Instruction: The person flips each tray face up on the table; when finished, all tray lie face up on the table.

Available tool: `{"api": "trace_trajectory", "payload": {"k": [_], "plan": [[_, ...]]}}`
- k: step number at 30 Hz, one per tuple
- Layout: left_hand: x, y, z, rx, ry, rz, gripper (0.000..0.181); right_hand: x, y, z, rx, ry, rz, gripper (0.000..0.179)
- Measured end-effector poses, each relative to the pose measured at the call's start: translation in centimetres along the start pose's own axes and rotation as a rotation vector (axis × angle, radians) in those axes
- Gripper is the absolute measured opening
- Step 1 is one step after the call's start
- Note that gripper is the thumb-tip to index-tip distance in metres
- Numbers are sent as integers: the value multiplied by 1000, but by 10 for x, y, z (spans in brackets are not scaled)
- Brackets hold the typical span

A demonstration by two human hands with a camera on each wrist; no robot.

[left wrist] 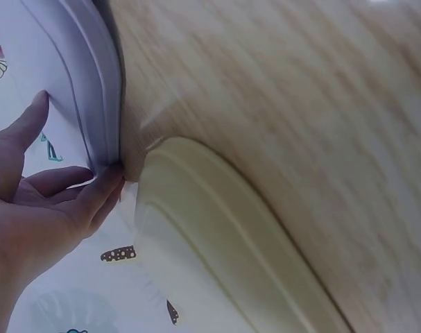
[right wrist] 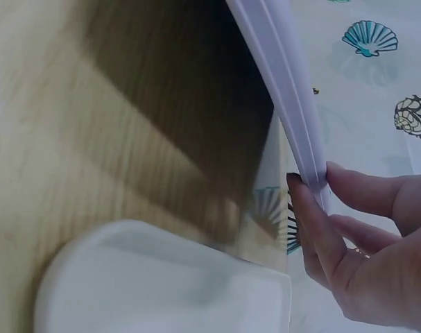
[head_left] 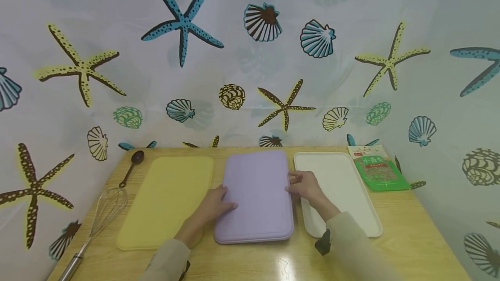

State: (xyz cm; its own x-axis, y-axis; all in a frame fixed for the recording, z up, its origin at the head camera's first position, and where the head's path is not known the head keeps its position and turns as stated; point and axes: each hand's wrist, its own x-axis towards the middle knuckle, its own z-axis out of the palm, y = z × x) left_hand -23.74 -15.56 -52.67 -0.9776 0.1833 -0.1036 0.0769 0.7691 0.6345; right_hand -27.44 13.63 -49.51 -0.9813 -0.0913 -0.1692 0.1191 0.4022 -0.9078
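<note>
A pale purple rectangular tray is in the middle of the head view, between both hands. My left hand grips its left edge, thumb over the top face and fingers at the outer rim. On the opposite edge, my right hand pinches the rim between thumb and fingers. In the right wrist view the purple tray's side stands raised off the tabletop, with a dark shadow under it. A yellow tray lies to the left, and a white tray with a raised rim lies to the right.
On the wooden table, a whisk and a dark spoon lie along the left edge. A green packet sits at the back right. Cloth printed with starfish and shells hangs behind and at both sides.
</note>
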Motion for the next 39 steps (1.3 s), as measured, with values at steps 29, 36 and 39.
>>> {"api": "trace_trajectory", "payload": {"k": [29,36,39], "plan": [[-53,19,7,77,-88,174,94,2,-26,-11,77,-51,13,66],[-63,26,10,99,-79,195,107,0,-30,-13,87,-60,8,58],[-65,28,11,108,-75,190,106,-2,-33,-15,96,-68,13,51]]}}
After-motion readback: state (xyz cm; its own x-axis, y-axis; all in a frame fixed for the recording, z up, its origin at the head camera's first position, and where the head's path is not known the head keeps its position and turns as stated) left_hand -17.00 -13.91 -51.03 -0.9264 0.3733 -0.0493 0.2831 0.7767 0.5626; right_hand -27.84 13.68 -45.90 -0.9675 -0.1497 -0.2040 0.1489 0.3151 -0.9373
